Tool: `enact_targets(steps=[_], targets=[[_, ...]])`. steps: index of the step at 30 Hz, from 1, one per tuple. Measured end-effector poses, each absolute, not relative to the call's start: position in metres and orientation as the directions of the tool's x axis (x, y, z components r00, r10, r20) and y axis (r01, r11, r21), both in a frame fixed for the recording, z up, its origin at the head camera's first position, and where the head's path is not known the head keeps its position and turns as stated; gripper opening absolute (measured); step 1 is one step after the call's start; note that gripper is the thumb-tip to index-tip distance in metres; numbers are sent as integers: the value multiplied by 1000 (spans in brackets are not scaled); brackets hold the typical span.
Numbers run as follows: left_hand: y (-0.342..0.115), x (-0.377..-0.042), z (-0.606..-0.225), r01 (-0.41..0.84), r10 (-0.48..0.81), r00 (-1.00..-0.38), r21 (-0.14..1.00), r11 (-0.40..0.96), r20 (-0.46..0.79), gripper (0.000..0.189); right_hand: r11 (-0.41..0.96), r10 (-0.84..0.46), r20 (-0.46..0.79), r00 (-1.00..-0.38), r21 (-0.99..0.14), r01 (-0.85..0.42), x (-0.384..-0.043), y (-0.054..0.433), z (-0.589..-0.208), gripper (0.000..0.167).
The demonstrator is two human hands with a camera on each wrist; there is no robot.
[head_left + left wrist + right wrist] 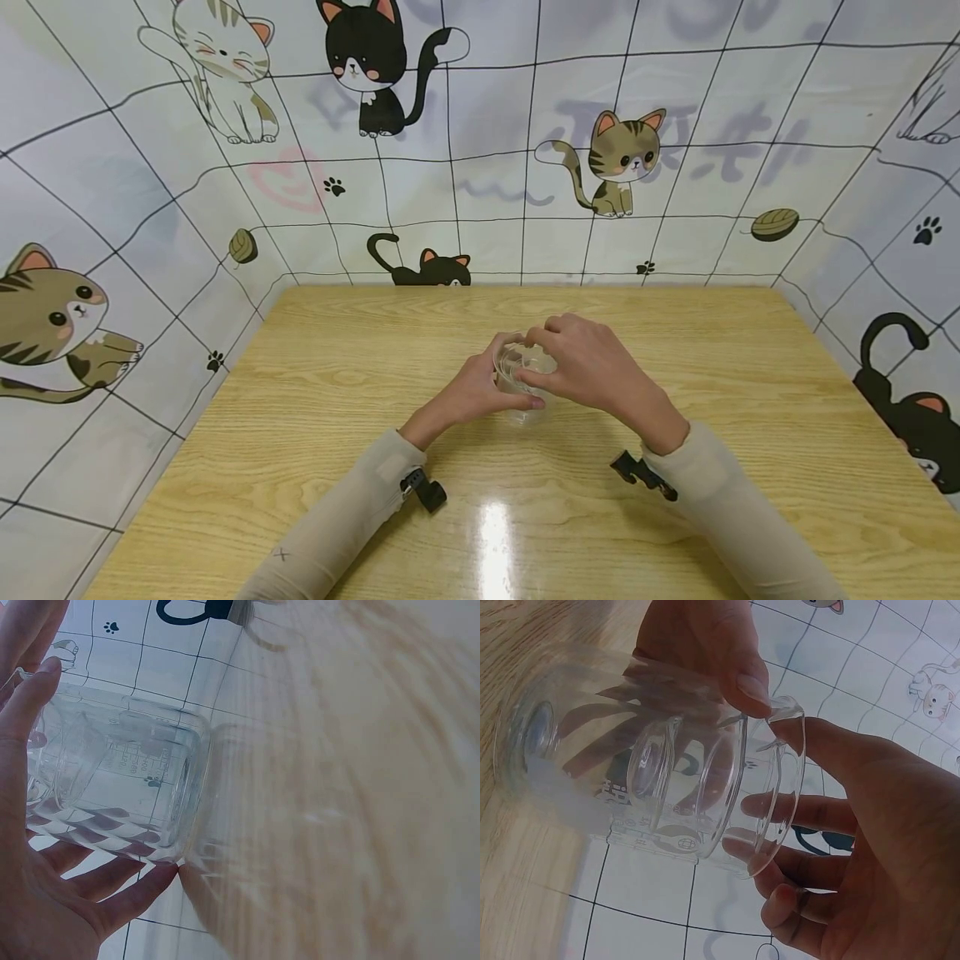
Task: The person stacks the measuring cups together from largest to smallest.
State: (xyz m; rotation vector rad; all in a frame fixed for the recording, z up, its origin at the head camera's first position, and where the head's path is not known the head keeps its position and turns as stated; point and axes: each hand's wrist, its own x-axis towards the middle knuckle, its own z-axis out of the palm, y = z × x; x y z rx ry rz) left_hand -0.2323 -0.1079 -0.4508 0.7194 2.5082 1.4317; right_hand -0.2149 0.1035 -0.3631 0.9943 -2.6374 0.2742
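A clear glass measuring cup [522,415] with faint printed markings stands upright on the table, and a smaller clear glass cup [721,787] with a spout sits partly inside it. My left hand [480,389] holds the outer cup, thumb on the near side and fingers around the far side. In the left wrist view the cup's wall [142,761] shows between that thumb and the spread fingers. From above, my right hand [588,364] grips the inner cup at its rim, thumb and fingers on opposite sides. Glass and fingers overlap, so the exact contact of some fingertips is unclear.
The wooden table [337,367] reaches back to a cloth wall [495,192] printed with cats and grid lines, with similar cloth on both sides. Black wrist straps [424,490] hang at both sleeves.
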Motion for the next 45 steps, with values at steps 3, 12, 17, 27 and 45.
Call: enact_targets(steps=[3,12,17,27,45], targets=[[-108,-232,-450,324,487,-869,848,419,91,96,737,-612,355,-707,-68,-672,-215,103,-364,42],[-107,-232,-449,320,484,-871,850,418,90,94,732,-615,361,-701,-70,-677,-214,103,-364,41],[-107,-233,-450,337,494,-864,844,416,102,92,732,-617,363,-698,-62,-679,-215,103,-365,43],[-107,-234,-451,342,495,-862,844,413,107,94,734,-620,353,-701,-55,-677,-214,103,-364,43],[-107,-232,-451,331,491,-865,852,406,102,91,729,-628,357,-692,-42,-683,-213,101,-367,42]])
